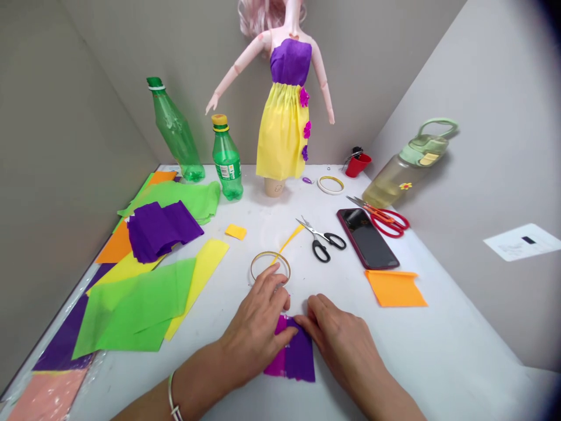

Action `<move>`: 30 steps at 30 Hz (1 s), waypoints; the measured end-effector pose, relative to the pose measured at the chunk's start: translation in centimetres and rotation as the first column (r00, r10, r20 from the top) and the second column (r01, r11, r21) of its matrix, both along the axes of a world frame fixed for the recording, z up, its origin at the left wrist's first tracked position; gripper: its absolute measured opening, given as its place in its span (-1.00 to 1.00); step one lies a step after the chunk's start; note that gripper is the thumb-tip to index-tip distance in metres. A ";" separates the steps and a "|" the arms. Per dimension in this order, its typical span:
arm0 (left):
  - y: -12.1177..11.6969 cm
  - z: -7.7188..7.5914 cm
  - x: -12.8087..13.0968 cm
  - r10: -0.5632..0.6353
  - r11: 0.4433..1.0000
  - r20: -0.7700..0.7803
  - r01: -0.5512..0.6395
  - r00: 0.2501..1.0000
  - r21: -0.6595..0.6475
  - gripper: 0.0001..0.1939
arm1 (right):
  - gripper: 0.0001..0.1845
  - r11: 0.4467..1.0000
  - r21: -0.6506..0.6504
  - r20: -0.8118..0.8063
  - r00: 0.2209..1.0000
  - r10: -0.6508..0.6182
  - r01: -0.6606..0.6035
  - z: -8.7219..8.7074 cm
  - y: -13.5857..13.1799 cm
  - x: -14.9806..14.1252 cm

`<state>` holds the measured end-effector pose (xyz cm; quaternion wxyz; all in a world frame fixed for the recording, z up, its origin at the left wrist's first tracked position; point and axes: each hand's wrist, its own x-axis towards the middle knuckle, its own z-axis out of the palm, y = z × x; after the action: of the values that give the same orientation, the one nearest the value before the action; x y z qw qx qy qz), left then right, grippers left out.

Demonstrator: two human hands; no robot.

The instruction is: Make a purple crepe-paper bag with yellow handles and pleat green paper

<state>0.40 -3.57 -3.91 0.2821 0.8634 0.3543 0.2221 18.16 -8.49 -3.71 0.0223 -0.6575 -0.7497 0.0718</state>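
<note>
Paper [301, 356] at the lower centre of the frame, purple beside magenta, seems the thing most at risk; it looks thin, so a hard pull at its top edge could tear or crease it; shiny patches show near where the colours meet, perhaps tape, and if so a skewed press there could fix a wrinkle in place; the ring [251, 266] just above, near the frame's middle, might be knocked by the left fingers, as they reach its near rim; the yellow strip [289, 241] behind it could then shift too.

The paper lies flat between the hands; the left hand [258, 324] covers part of its left side, thumb across the paper, fingers loosely bent with a clear gap from the thumb; the right hand [342, 333] is narrow, thumb and forefinger close together at the paper's upper right corner; whether they pinch it or only press it, I cannot tell; the scissors [322, 236] lie apart, right of centre.
</note>
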 end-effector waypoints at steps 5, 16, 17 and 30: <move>0.0 -0.1 0.0 0.009 1.000 -0.008 -0.009 1.000 -0.003 -0.71 | -0.75 0.999 0.030 -0.028 0.999 0.026 -0.025 -0.2 0.0 0.3; 0.1 0.3 0.0 0.002 1.000 0.012 -0.002 1.000 -0.001 -0.69 | -0.77 1.000 0.012 -0.084 0.996 0.006 -0.005 -0.5 -0.4 0.6; 0.2 0.4 -0.1 0.001 1.000 0.026 -0.001 1.000 0.008 -0.70 | -0.76 1.000 -0.019 -0.123 0.992 -0.005 0.002 -0.2 -0.2 0.8; 2.5 1.6 -2.1 0.201 0.976 0.184 -0.213 0.962 0.046 -0.91 | -0.72 0.998 -0.043 -0.336 0.941 -0.046 0.034 5.7 6.5 3.5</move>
<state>-1.65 -1.02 -2.27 0.2596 0.8070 0.4084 0.3384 21.62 -1.96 1.99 0.1393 -0.6509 -0.7199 0.1964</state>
